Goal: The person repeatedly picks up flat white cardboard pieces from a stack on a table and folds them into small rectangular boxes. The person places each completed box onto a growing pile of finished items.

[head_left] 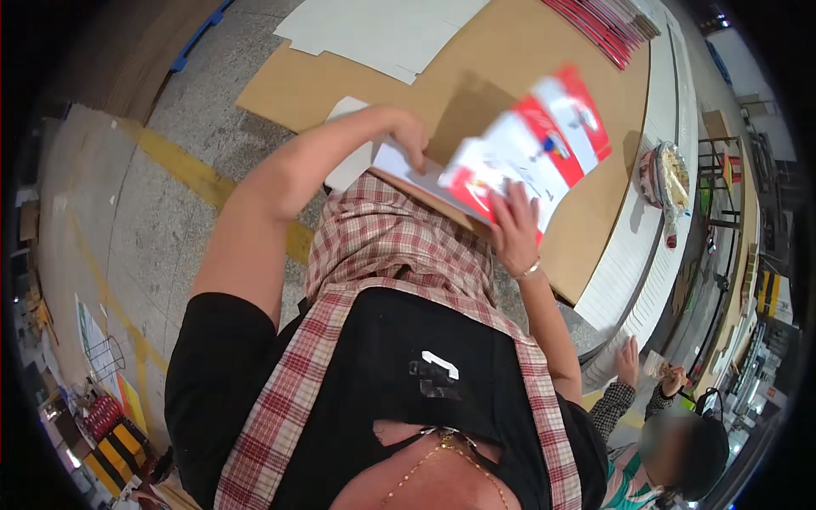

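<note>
A glossy red-and-white printed cardboard carton (544,140) stands tilted up at the table's near edge, its top blurred. My right hand (516,228) is closed on its lower part, with the fingers spread over the printed face and the thumb hidden. Along the near edge lies the carton's pale inner panel. My left hand (411,140) reaches across to that panel from the left, forefinger pointing down on it and the other fingers curled. Beneath my left forearm lies a white cardboard piece (347,166).
Brown cardboard (586,221) covers the table. Farther back are flat white sheets (374,34) and a stack of red-edged cardboard (595,30). White stacked sheets (625,280) line the right side, with a clear-wrapped package (665,178) on them. A co-worker's hand (627,361) touches the stack at lower right.
</note>
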Available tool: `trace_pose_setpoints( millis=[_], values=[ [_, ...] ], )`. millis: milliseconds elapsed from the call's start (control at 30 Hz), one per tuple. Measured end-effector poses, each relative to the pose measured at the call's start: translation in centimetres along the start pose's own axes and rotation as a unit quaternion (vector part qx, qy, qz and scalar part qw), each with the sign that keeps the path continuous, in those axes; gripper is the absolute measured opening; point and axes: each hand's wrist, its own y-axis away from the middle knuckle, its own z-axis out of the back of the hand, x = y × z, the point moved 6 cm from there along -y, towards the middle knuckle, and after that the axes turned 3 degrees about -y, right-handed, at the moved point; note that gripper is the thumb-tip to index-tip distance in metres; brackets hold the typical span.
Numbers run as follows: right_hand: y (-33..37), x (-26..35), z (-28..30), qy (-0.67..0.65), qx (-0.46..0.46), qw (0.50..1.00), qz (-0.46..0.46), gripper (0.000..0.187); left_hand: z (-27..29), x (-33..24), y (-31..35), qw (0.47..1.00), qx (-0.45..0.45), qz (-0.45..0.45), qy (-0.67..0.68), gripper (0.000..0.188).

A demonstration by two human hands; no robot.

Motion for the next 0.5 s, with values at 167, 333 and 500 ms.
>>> trace_pose_setpoints(
  millis=[167,333,500],
  values=[
    [-2.2,1.4,-1.1,0.082,0.139,0.984,-0.071,0.055,-0.8,3.0,1.1,0.934,-0.335,-0.034,0.123,0.037],
    [-4.2,0.8,-2.7,0.003,0.086,0.995,-0.041,0.064,-6.6,-5.1,7.0,0.836,-0.529,-0.025,-0.14,0.035],
    [-3.5,0.3,-2.9,-0.013,0.036,0.999,-0.009,0.072,-9.2,-4.0,12.0,0.821,-0.492,-0.073,-0.28,0.053]
  ],
)
